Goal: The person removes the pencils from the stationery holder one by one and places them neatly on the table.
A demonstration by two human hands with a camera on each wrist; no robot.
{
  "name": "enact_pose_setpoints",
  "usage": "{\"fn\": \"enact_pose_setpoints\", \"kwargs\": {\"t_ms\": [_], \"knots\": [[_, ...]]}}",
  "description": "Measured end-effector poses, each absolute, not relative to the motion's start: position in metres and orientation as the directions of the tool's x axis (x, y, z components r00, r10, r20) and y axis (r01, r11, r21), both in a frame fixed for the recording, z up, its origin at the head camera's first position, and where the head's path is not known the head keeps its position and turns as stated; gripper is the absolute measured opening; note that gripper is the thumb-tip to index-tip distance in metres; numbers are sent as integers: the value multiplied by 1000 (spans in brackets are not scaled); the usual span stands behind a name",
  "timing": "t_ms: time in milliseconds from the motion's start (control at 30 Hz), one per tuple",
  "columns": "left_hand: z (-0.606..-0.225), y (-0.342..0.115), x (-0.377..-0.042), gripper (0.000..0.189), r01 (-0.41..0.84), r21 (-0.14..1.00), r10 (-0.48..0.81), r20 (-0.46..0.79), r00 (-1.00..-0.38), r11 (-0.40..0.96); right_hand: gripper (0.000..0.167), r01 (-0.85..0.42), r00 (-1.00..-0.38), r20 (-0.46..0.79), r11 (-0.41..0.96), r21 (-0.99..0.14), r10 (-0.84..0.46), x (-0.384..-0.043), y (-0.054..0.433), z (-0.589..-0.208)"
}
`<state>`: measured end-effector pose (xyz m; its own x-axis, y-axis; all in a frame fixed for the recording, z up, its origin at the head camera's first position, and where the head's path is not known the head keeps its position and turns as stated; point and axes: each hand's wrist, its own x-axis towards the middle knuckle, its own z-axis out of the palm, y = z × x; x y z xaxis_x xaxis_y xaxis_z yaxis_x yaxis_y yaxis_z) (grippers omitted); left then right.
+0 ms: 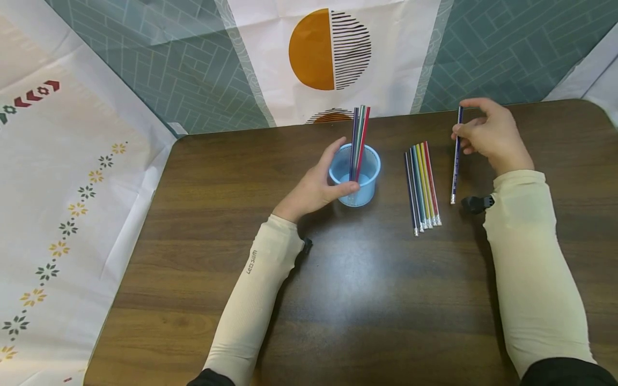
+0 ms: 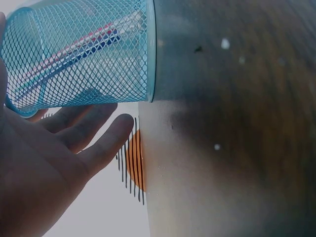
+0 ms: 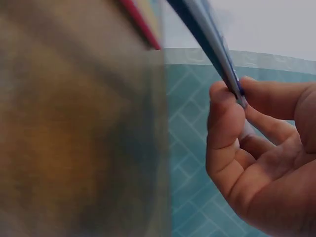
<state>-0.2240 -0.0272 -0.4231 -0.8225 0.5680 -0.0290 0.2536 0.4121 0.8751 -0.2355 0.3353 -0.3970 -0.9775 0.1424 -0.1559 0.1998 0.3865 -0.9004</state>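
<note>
Soft glare [image 1: 348, 268] is cast on wood-grain tbl [image 1: 203, 182]; teal-&-white cloth [image 1: 401, 37] (w/ orange half-disc [image 1: 313, 51] printed on) is seen behind, flower-patterned cloth [image 1: 116, 203] at L.

Pencil row [image 1: 422, 185] on tbl [image 1: 193, 257], R of cup [image 1: 367, 188]

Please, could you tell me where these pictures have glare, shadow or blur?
Head view: pale glare on the table, a dark shadow beside the right sleeve; left wrist view: the mesh cup fairly sharp, the tabletop blurred; right wrist view: the tabletop smeared, the near part of the held pencil soft.
</note>
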Motion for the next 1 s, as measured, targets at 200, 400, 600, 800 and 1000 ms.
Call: {"fn": "enact_pose_setpoints", "kwargs": {"t_ms": [200, 400, 600, 800, 1000], "knots": [[-423, -27, -224, 96, 264, 878, 573, -15, -819, 400, 61, 222, -972, -229, 533, -816, 54, -242, 327, -413], [-424, -27, -225, 97, 266, 881, 578, -10, -816, 391, 59, 230, -959, -285, 591, -773, 0, -244, 322, -421], [-423, -27, -224, 97, 255, 880, 573, -23, -819, 400, 55, 234, -953, -304, 621, -748, -7, -244, 317, -423], [-423, -27, -225, 97, 260, 881, 576, -18, -817, 396, 53, 225, -956, -294, 630, -743, -5, -246, 312, -425], [-422, -27, -224, 97, 261, 878, 574, -19, -819, 401, 51, 221, -956, -292, 656, -721, 2, -248, 310, -427]]}}
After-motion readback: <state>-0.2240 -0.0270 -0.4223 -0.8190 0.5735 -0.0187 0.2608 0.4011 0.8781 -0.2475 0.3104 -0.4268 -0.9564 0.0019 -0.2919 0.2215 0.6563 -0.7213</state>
